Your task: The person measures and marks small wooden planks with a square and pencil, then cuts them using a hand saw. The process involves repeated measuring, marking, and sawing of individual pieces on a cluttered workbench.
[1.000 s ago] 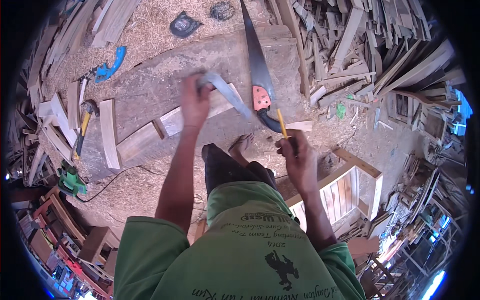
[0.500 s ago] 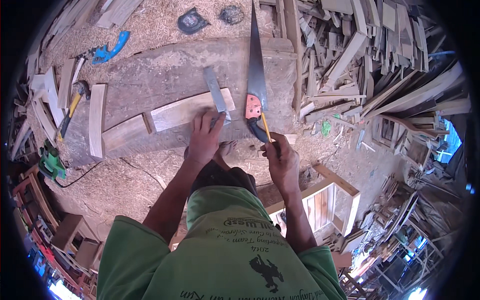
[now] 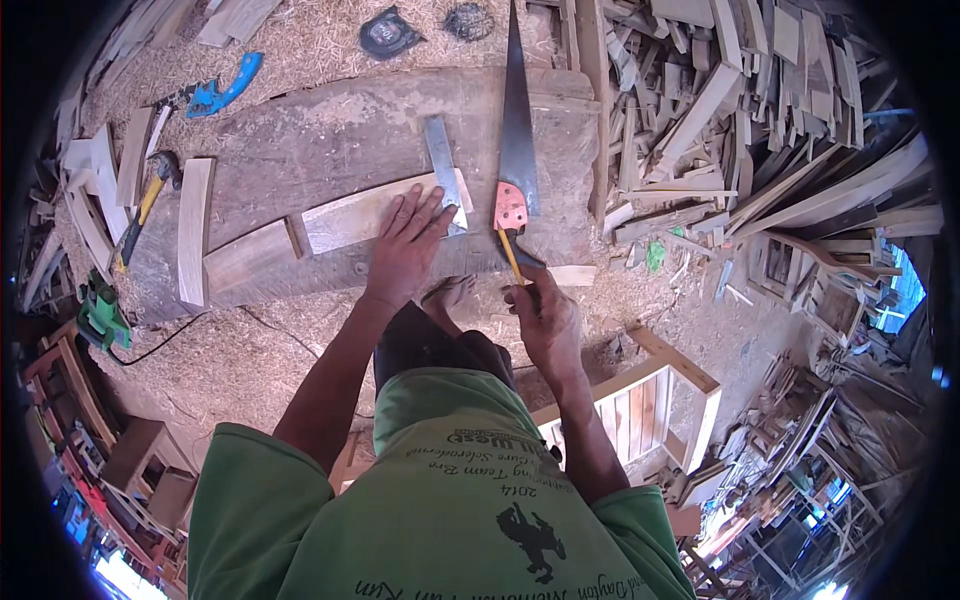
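Observation:
My left hand (image 3: 405, 245) lies flat with fingers stretched out over a curved wooden board (image 3: 340, 220). Its fingertips reach the lower part of a flat grey metal strip (image 3: 439, 150), like a rule, which lies across the board near its right end. Pinched in my right hand (image 3: 547, 318) is a yellow pencil (image 3: 512, 257), pointing up and left. The pencil's upper end is close to the handle of a handsaw (image 3: 516, 140), whose long dark blade points away from me. The saw lies on the worn wooden work surface (image 3: 300, 130), right of the board.
Left of the board are another wooden piece (image 3: 252, 258), an upright strip (image 3: 195, 230), a hammer (image 3: 148, 205) and a blue-handled tool (image 3: 225, 88). A green power tool (image 3: 102, 315) sits lower left. Scrap wood (image 3: 700, 110) piles up at right; a wooden frame (image 3: 690, 400) stands below it.
My left hand has gone from fingers bent at the strip's near end to lying flat over the board. My right hand has drawn slightly nearer and left, and the pencil tilts further left.

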### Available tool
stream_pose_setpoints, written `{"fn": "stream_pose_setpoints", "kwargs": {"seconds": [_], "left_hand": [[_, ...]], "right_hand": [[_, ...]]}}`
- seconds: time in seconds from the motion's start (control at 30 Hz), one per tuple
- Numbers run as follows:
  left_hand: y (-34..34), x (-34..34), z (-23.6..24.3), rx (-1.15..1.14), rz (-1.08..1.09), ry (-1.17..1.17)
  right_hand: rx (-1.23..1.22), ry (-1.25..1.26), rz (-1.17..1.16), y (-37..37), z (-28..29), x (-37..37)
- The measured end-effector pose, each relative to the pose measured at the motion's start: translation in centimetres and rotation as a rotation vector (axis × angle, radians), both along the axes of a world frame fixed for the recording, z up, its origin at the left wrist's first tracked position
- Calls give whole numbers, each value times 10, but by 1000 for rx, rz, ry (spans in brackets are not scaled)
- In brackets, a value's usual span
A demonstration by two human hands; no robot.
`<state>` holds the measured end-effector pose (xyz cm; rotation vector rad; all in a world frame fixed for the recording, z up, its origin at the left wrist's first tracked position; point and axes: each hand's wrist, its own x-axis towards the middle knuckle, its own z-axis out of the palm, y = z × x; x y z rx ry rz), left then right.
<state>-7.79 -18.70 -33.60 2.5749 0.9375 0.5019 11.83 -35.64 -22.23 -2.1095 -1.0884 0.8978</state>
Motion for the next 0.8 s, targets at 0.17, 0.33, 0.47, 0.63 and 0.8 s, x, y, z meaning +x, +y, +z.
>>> {"fn": "stream_pose_setpoints", "kwargs": {"seconds": [0.17, 0.33, 0.47, 0.63, 0.8], "left_hand": [[0, -2, -6, -48, -11, -20], [-1, -1, -6, -85, 22, -51], [-2, 2, -3, -85, 45, -72], [-2, 3, -2, -68, 57, -82], [-4, 4, 2, -69, 74, -87]], "right_hand": [[-45, 69, -35, 29, -8, -5], [65, -216, 90, 70, -46, -5], [87, -242, 119, 103, -54, -5], [88, -358, 165, 114, -50, -3], [107, -370, 165, 114, -46, -4]]}}
